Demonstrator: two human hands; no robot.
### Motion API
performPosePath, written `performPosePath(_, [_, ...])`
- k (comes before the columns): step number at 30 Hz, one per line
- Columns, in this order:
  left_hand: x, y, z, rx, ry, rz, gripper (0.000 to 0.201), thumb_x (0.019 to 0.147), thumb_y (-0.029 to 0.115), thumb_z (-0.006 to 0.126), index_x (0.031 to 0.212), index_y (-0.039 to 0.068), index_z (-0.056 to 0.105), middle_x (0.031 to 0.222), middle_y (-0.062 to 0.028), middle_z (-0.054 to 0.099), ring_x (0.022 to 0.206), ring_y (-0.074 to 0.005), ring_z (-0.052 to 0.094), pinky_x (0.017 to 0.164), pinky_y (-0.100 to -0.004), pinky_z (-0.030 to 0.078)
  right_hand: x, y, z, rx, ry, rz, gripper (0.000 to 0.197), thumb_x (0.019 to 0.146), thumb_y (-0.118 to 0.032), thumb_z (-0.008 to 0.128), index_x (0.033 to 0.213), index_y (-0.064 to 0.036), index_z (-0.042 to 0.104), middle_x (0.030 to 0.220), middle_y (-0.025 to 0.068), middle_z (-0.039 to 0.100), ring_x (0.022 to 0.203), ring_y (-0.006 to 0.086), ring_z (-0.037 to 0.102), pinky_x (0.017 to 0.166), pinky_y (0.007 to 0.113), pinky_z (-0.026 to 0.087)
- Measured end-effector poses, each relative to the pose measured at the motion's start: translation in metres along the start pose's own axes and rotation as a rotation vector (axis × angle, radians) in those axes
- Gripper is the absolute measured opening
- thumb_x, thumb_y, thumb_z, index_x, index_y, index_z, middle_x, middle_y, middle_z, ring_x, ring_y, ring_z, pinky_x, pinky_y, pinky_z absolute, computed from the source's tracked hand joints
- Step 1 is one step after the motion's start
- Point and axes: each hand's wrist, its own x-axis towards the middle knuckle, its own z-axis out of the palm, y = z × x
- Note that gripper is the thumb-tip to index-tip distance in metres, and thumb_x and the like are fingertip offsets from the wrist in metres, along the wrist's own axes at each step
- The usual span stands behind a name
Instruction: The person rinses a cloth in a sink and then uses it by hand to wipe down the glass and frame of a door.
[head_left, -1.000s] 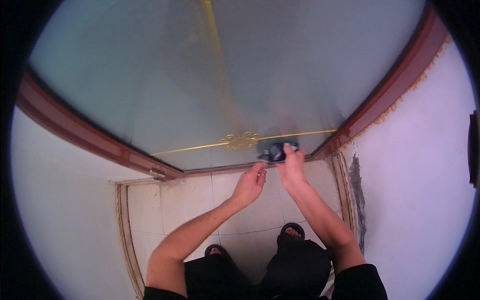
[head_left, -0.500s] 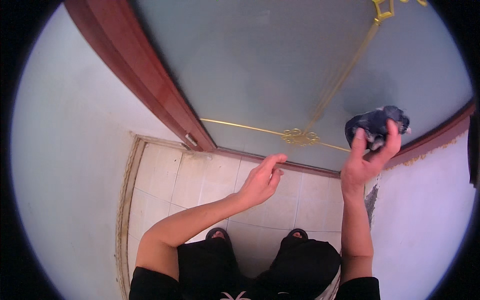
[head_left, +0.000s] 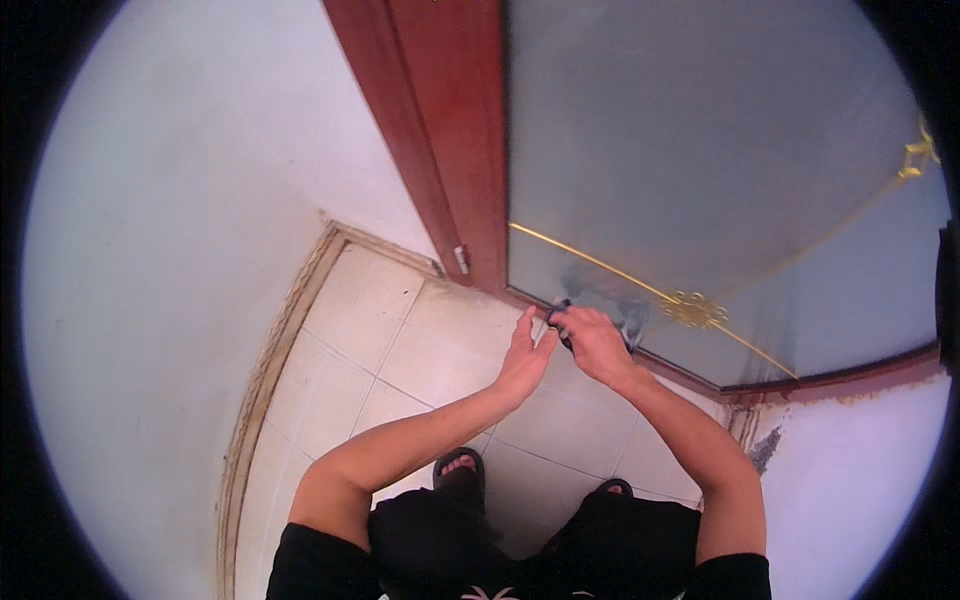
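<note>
Black trousers point(head_left: 430, 540) and dark sandals point(head_left: 474, 464) nearest, on pale floor tiles point(head_left: 440, 345). Left hand point(head_left: 526, 364) just beside the right — thumb and fingers apart, nothing in it that I can see. Right hand point(head_left: 598, 346) has fingers curled over a dark cloth point(head_left: 634, 330), mostly hidden under it. Cloth is at the bottom rail of the red-brown door frame point(head_left: 455, 120) — frosted glass point(head_left: 690, 140) with gold trim point(head_left: 693, 309) beyond.

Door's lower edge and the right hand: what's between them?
A dark cloth, bunched under the right hand at the door's lower edge, as the head view shows; the hand hides much of it.
</note>
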Motion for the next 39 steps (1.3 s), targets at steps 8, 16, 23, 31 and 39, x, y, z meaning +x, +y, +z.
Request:
performPosePath(8, [0.004, -0.028, 0.006, -0.088, -0.02, 0.217, 0.064, 0.086, 0.026, 0.061, 0.135, 0.001, 0.029, 0.127, -0.0155, 0.046, 0.115, -0.0225, 0.046, 0.097, -0.0326, 0.037, -0.009, -0.023, 0.028, 1.226, -0.024, 0.562, 0.052, 0.093, -0.04, 0.046, 0.129, -0.0043, 0.037, 0.128, 0.0097, 0.046, 0.118, 0.0192, 0.043, 0.1, 0.031, 0.032])
performPosePath(16, [0.082, -0.061, -0.026, 0.057, 0.488, 0.232, 0.059, 0.08, 0.022, 0.065, 0.127, -0.003, 0.039, 0.112, -0.0242, 0.055, 0.103, -0.0337, 0.055, 0.091, -0.0375, 0.042, -0.063, 0.026, 0.041, 0.831, -0.131, 0.747, 0.027, 0.092, -0.019, 0.05, 0.116, -0.0077, 0.049, 0.115, 0.0059, 0.056, 0.102, 0.0166, 0.054, 0.083, 0.032, 0.044])
performPosePath(23, [0.12, -0.086, 0.028, 0.311, 0.598, -0.022, 0.067, 0.08, 0.02, 0.061, 0.131, -0.01, 0.031, 0.115, -0.0321, 0.05, 0.106, -0.0438, 0.049, 0.092, -0.0433, 0.04, -0.074, 0.027, 0.043, 0.884, -0.228, 0.696, 0.026, 0.091, -0.016, 0.046, 0.116, -0.0097, 0.049, 0.108, 0.0064, 0.059, 0.096, 0.0161, 0.058, 0.078, 0.031, 0.046])
performPosePath(31, [0.053, -0.06, 0.056, 0.013, -0.345, 0.195, 0.045, 0.081, 0.022, 0.062, 0.12, 0.0, 0.054, 0.101, -0.0139, 0.064, 0.094, -0.018, 0.059, 0.082, -0.0302, 0.048, -0.07, 0.039, 0.035, 0.887, -0.091, 0.881, 0.036, 0.088, -0.022, 0.051, 0.121, -0.0101, 0.043, 0.114, 0.0086, 0.055, 0.098, 0.0188, 0.058, 0.075, 0.034, 0.048])
performPosePath(39, [0.034, -0.019, -0.03, -0.936, -0.428, -0.429, 0.046, 0.091, 0.039, 0.037, 0.103, 0.002, 0.061, 0.099, -0.0112, 0.066, 0.088, -0.0243, 0.065, 0.08, -0.0376, 0.05, -0.173, 0.064, -0.039, 0.893, 0.37, 0.774, 0.027, 0.092, -0.028, 0.048, 0.097, -0.0041, 0.06, 0.083, 0.006, 0.065, 0.071, 0.0157, 0.063, 0.063, 0.027, 0.049])
